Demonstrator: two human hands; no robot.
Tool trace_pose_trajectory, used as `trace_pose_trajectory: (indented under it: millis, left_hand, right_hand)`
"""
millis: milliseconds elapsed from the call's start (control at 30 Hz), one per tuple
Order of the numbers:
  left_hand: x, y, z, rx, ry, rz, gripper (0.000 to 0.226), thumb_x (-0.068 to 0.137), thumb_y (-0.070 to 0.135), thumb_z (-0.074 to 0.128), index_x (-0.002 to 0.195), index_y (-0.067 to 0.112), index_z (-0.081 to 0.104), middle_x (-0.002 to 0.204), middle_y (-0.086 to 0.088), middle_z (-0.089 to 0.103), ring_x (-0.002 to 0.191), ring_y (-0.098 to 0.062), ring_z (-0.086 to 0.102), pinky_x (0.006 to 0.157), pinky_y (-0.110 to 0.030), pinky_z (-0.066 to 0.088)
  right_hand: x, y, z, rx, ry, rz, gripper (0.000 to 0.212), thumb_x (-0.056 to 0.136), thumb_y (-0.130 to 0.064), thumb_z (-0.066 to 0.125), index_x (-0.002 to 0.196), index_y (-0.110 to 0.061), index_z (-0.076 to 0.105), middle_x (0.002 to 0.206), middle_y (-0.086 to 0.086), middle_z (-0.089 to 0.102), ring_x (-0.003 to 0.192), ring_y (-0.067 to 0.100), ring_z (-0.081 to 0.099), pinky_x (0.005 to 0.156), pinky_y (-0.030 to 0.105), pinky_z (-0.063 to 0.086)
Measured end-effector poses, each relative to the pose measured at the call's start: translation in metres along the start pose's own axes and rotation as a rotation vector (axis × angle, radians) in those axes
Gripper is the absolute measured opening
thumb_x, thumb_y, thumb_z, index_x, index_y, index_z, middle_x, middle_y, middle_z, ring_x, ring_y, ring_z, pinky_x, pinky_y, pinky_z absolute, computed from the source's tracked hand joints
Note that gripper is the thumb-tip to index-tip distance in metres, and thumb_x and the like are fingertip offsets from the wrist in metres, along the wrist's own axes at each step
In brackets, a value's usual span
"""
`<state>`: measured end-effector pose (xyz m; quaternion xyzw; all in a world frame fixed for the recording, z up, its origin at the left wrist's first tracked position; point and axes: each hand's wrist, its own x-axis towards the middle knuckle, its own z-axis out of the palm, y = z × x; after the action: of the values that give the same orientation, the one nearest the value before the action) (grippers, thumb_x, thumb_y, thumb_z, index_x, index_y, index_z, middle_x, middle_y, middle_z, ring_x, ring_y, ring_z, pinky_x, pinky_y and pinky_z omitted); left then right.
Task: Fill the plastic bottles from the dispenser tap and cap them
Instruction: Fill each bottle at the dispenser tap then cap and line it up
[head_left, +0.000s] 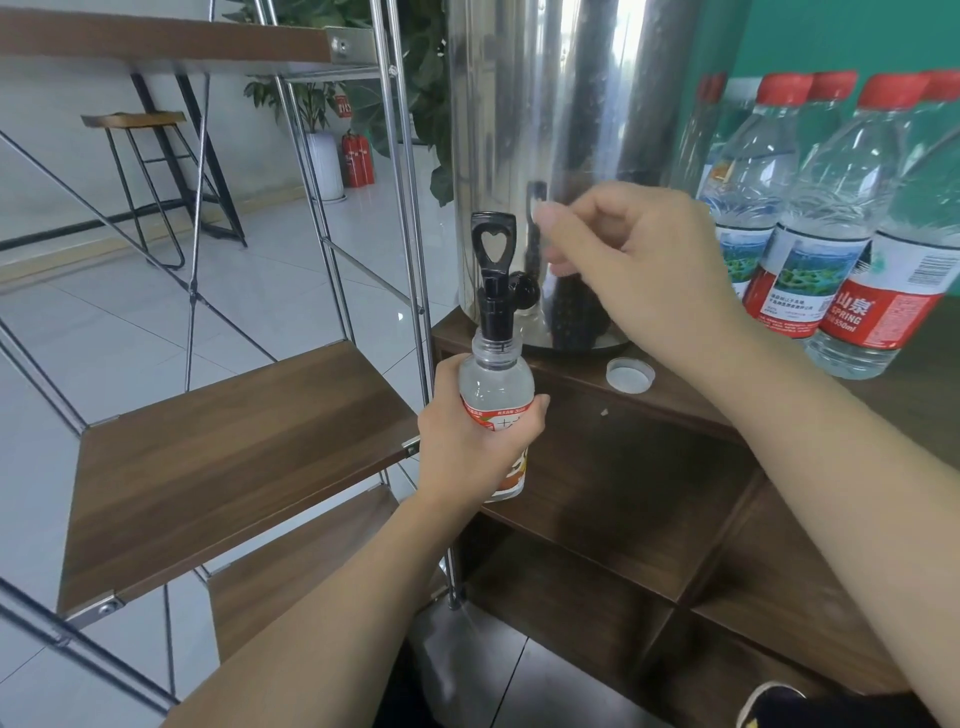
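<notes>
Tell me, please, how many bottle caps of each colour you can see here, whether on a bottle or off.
Red caps, on the bottles standing right of the dispenser: 5
White caps, lying loose on the cabinet top by the dispenser: 1
Total: 6
The small bottle held by the left hand under the tap has no cap.

Counted, by kind:

One steel dispenser (561, 156), fitted with one black tap (493, 280).
One small open bottle (496, 410), held at the spout.
One loose white cap (630, 374) on the cabinet top.
At least five red-capped water bottles (810, 244) at right; rear row partly hidden, exact total not confirmed.
Two hands: left hand (467, 441), right hand (639, 265).
One bar stool (140, 176).
Two red fire extinguishers (357, 158), overlapping, count approximate.
</notes>
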<state>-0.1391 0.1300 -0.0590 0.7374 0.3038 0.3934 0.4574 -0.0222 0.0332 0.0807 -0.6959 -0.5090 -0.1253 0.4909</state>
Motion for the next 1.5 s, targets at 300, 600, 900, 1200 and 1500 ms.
trace_pose_trajectory:
  millis: [300, 600, 900, 1200, 1500]
  left_hand:
    - [-0.002, -0.001, 0.0, -0.009, 0.004, 0.016, 0.069, 0.073, 0.044, 0.089, 0.125, 0.036, 0.044, 0.113, 0.016, 0.065, 0.1, -0.002, 0.066, 0.079, -0.005, 0.05]
    - [-0.004, -0.008, -0.002, 0.044, 0.044, 0.042, 0.073, 0.073, 0.042, 0.089, 0.131, 0.022, 0.05, 0.117, 0.008, 0.067, 0.1, -0.008, 0.066, 0.08, -0.008, 0.051]
    - [-0.012, -0.014, -0.007, 0.086, 0.016, 0.063, 0.071, 0.072, 0.047, 0.089, 0.126, 0.033, 0.045, 0.107, 0.025, 0.059, 0.097, 0.002, 0.064, 0.083, -0.013, 0.055]
    - [-0.029, -0.01, -0.01, 0.029, -0.012, 0.18, 0.074, 0.068, 0.051, 0.087, 0.127, 0.027, 0.051, 0.112, 0.018, 0.067, 0.101, 0.0, 0.068, 0.082, -0.017, 0.058]
    - [-0.04, -0.005, -0.006, -0.02, -0.168, 0.298, 0.07, 0.069, 0.042, 0.089, 0.125, 0.02, 0.054, 0.105, 0.016, 0.068, 0.096, -0.008, 0.071, 0.075, -0.015, 0.056]
  right_hand:
    - [-0.065, 0.068, -0.017, -0.481, -0.079, 0.251, 0.057, 0.088, -0.074, 0.055, 0.114, -0.025, 0.064, 0.099, -0.009, 0.065, 0.093, 0.012, 0.061, 0.081, 0.034, 0.053]
    - [-0.074, 0.085, -0.01, -0.38, -0.162, 0.304, 0.05, 0.081, -0.061, 0.072, 0.119, -0.03, 0.062, 0.1, -0.018, 0.059, 0.096, 0.006, 0.058, 0.085, 0.036, 0.055]
    - [-0.077, 0.058, -0.008, -0.126, -0.268, 0.124, 0.042, 0.082, -0.037, 0.082, 0.119, -0.032, 0.063, 0.098, -0.031, 0.057, 0.09, -0.016, 0.054, 0.071, 0.0, 0.039]
    - [-0.073, 0.04, 0.002, 0.113, -0.342, 0.104, 0.052, 0.078, -0.031, 0.087, 0.125, -0.028, 0.064, 0.108, -0.019, 0.068, 0.097, -0.003, 0.062, 0.076, 0.016, 0.052]
    - [-0.067, 0.031, -0.015, 0.244, -0.507, 0.101, 0.036, 0.078, -0.021, 0.086, 0.112, -0.028, 0.075, 0.1, -0.01, 0.074, 0.08, 0.006, 0.065, 0.079, 0.024, 0.055]
